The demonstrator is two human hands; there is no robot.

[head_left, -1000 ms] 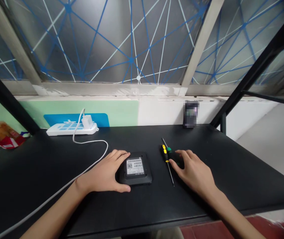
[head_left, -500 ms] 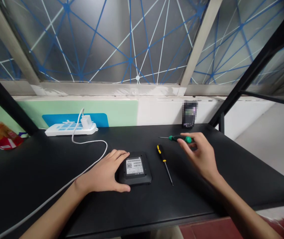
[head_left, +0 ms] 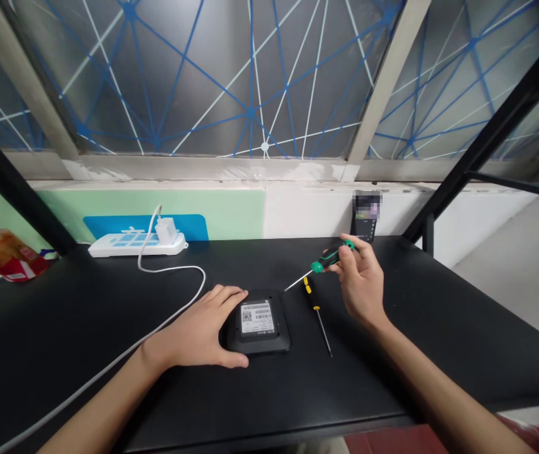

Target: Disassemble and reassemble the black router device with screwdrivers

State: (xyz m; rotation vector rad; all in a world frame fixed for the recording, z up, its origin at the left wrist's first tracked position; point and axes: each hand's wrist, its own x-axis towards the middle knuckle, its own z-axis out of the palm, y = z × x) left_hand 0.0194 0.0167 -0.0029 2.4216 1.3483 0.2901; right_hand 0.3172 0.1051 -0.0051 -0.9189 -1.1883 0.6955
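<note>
Dark plastic with a matte finish forms the flat, rounded-square device (head_left: 279, 321), lying on the smooth black tabletop (head_left: 231, 403), its white printed label (head_left: 256, 317) with a square code facing up. At the device's left side, the left hand (head_left: 207, 328) is spread wide, fingertips at the far corner and thumb by the near one. Beyond the device's right side, the right hand (head_left: 361, 280) grips a green-and-black screwdriver (head_left: 330, 257) by its thick ridged handle, thumb on top; the slim metal shaft slants down to the device's far right corner, though whether the tip touches the plastic is hard to make out. Just right of the device lies a yellow-and-black screwdriver (head_left: 315, 304), its steel shaft pointing towards the near edge. Behind and left of the device sits a glossy white power strip (head_left: 122, 247) with a boxy white charger (head_left: 166, 231), whose rubbery white cable (head_left: 174, 269) curves past the device's left. Behind and right of the device, a thin rectangular phone (head_left: 364, 228) leans upright against the white wall (head_left: 307, 211)
</note>
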